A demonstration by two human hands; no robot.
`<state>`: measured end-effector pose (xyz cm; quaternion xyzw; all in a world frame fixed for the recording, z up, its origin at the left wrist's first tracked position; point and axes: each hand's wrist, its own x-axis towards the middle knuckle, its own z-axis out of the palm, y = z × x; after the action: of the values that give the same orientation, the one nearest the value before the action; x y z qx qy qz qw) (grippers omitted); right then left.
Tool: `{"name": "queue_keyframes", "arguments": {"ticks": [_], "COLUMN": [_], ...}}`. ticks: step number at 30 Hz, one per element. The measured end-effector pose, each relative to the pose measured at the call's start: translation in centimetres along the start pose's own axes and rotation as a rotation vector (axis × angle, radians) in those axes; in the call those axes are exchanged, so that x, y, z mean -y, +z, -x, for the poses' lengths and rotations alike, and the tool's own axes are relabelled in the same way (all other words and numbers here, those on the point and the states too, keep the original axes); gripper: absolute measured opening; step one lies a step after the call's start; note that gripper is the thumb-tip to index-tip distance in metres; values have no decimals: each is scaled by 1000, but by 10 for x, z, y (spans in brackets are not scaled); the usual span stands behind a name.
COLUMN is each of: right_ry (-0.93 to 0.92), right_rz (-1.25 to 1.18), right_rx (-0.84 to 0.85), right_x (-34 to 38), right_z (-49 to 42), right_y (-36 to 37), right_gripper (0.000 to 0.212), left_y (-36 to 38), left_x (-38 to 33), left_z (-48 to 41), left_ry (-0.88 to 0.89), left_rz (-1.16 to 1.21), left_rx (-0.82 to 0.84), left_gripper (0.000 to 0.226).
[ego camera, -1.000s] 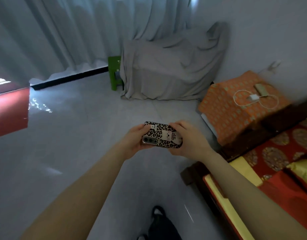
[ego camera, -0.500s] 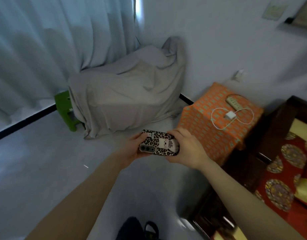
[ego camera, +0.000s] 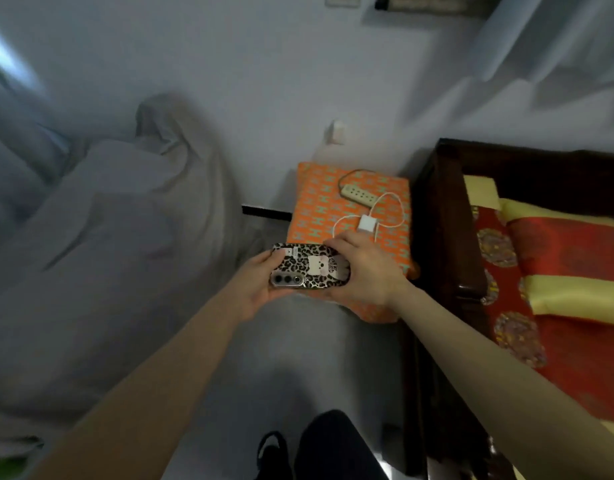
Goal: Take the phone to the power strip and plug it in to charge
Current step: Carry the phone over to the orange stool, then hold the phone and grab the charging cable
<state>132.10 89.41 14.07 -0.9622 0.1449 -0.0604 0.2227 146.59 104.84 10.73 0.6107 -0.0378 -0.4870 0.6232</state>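
Note:
The phone [ego camera: 307,268], in a leopard-print case with its back and camera lenses facing up, is held sideways between both hands. My left hand [ego camera: 255,289] grips its left end and my right hand [ego camera: 366,268] covers its right end. Just beyond the hands stands an orange patterned box [ego camera: 319,209]. On its top lies a beige power strip [ego camera: 356,195] with a dark cord. A white charger block [ego camera: 367,224] with a looped white cable [ego camera: 393,211] lies beside the strip, right above my right hand.
A large object under a grey sheet [ego camera: 118,230] fills the left. A dark wooden bed frame [ego camera: 444,230] with red and yellow bedding [ego camera: 568,271] is on the right. A white wall socket [ego camera: 336,131] is above the box. My dark-clothed leg and sandal [ego camera: 319,448] are below.
I have walked closer and turned right. The orange box with the power strip now lies directly behind the phone, and the grey covered object has slid to the left. Both hands still hold the phone.

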Motion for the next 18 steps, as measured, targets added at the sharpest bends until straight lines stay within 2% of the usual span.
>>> {"name": "queue_keyframes", "arguments": {"ticks": [3, 8, 18], "right_ry": [96, 140, 173], "right_rz": [22, 75, 93], "right_rx": [-34, -23, 12], "right_x": [-36, -108, -208], "right_z": [-33, -108, -251], "right_y": [-15, -37, -63], "right_gripper": [93, 89, 87], "left_y": [25, 60, 87], "left_x": [-31, -77, -150], "left_z": [-57, -154, -318], "left_ry": [-41, -63, -116], "left_rz": [-32, -20, 7], "left_rx": [79, 89, 131], "left_gripper": [29, 40, 36]}}
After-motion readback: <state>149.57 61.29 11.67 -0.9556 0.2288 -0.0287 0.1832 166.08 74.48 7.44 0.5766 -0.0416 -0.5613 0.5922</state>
